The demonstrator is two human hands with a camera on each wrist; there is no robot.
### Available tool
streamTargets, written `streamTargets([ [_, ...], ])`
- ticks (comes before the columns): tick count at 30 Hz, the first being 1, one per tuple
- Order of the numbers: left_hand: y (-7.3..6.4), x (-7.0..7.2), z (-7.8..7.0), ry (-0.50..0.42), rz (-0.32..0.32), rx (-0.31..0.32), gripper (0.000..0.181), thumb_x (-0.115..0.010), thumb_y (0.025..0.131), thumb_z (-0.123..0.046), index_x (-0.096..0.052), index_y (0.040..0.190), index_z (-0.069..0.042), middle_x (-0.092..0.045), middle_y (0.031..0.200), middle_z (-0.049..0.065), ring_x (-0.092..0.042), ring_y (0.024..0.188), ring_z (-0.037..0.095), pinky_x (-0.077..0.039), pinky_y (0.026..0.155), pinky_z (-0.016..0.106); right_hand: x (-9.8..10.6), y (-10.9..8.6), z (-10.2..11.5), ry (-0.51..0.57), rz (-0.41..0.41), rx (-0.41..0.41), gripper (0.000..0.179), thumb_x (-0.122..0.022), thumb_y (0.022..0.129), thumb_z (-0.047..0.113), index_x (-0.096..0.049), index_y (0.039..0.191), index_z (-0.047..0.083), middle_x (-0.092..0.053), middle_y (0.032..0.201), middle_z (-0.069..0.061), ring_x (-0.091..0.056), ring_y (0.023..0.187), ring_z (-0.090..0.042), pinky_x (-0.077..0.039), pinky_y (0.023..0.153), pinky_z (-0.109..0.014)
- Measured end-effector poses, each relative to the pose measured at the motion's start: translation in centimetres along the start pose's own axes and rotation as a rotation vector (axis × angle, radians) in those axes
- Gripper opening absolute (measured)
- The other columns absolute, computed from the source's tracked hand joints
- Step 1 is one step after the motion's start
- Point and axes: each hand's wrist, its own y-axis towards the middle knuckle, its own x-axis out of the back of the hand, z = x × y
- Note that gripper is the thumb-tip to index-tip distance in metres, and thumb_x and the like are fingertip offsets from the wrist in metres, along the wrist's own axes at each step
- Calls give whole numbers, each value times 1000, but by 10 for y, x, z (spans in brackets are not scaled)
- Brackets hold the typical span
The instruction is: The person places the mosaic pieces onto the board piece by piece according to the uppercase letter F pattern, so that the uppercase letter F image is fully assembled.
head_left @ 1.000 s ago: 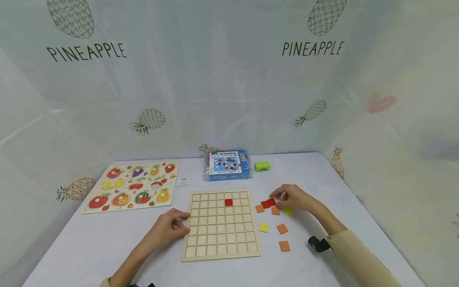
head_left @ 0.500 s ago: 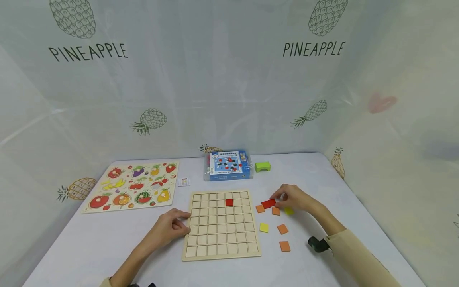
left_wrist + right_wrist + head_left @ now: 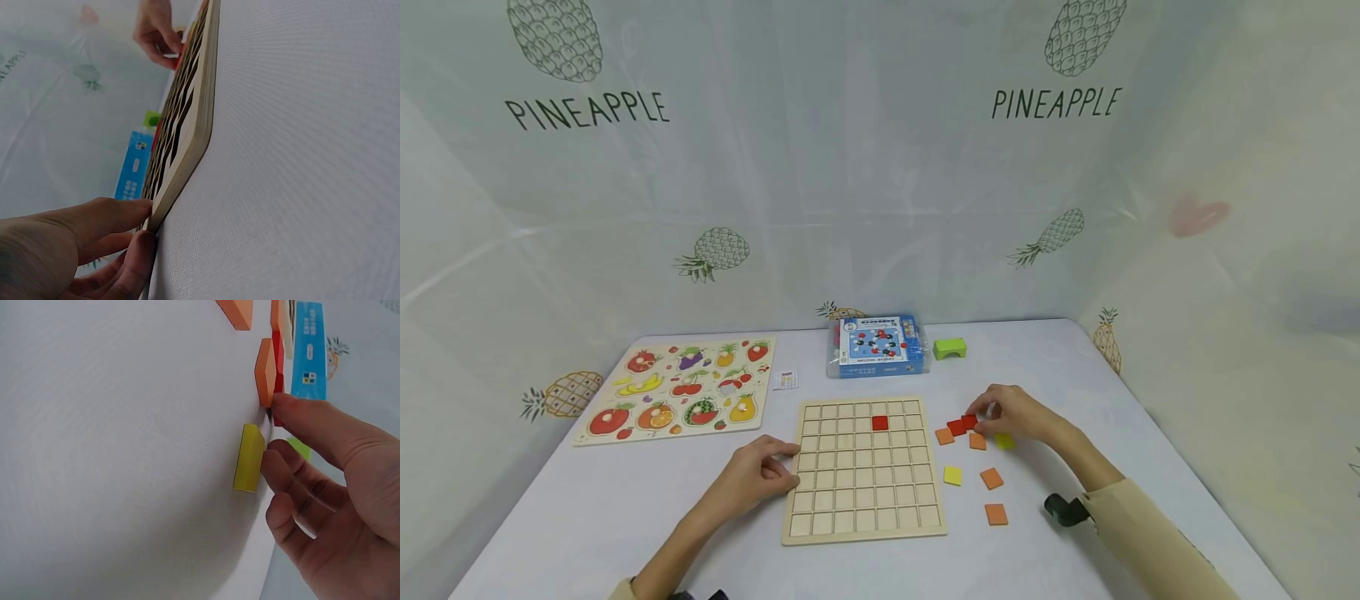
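A wooden grid board [image 3: 865, 492] lies on the white table, with one red square tile [image 3: 880, 423] in a cell of its upper part. My left hand [image 3: 752, 475] touches the board's left edge with thumb and index fingertips, spread apart along it; the left wrist view shows these fingertips [image 3: 140, 212] against the rim. Right of the board, my right hand [image 3: 1011, 412] pinches a red tile [image 3: 970, 422] between thumb and fingers, low at the table. Another red tile [image 3: 957, 427] lies beside it. An orange tile [image 3: 265, 372] and a yellow tile [image 3: 249, 459] sit close to those fingers.
Several more orange tiles [image 3: 992, 478] and a yellow tile [image 3: 952, 476] lie right of the board. Behind it stand a blue boxed set [image 3: 880, 346] and a green arch block [image 3: 950, 348]. A fruit puzzle board [image 3: 677, 387] and a small card [image 3: 786, 380] lie at the left.
The pinched red tile has slid slightly right, off the other red tile that it overlapped. My left hand and the grid board stay in place.
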Motion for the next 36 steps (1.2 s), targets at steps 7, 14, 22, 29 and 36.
streamTargets([
  [7,1,-1,1,5,1,-6,45,-81,80,-17,-67,119,0,-65,106,12,-63,73,0,-52,64,18,5,0,5,4,-38,45,24,-76,86,19,-74,109,13,-67,99,-2,-56,82,-16,-49,66,-19],
  [14,5,-2,0,4,6,3,46,-81,79,-18,-67,119,-1,-65,106,12,-63,73,0,-52,64,18,11,3,8,-1,-70,83,24,-75,86,19,-73,108,11,-71,101,-2,-58,80,-13,-50,67,-18],
  [22,2,-1,2,0,0,35,47,-82,78,-18,-67,119,-1,-64,106,10,-62,72,-1,-52,63,18,6,10,18,11,-46,125,25,-74,87,21,-73,109,10,-72,101,-2,-59,80,-13,-50,68,-18],
  [29,2,-1,0,-8,5,12,46,-81,79,-18,-67,119,0,-65,107,12,-62,72,-1,-52,64,18,-2,17,32,18,-51,105,23,-74,86,18,-73,108,11,-72,100,0,-59,80,-13,-51,66,-19],
  [36,0,0,-1,-10,-6,13,44,-81,78,-16,-68,118,-1,-65,107,13,-63,72,0,-52,64,18,-10,33,51,30,-22,155,24,-74,87,19,-73,110,11,-72,103,-1,-60,81,-14,-52,65,-18],
])
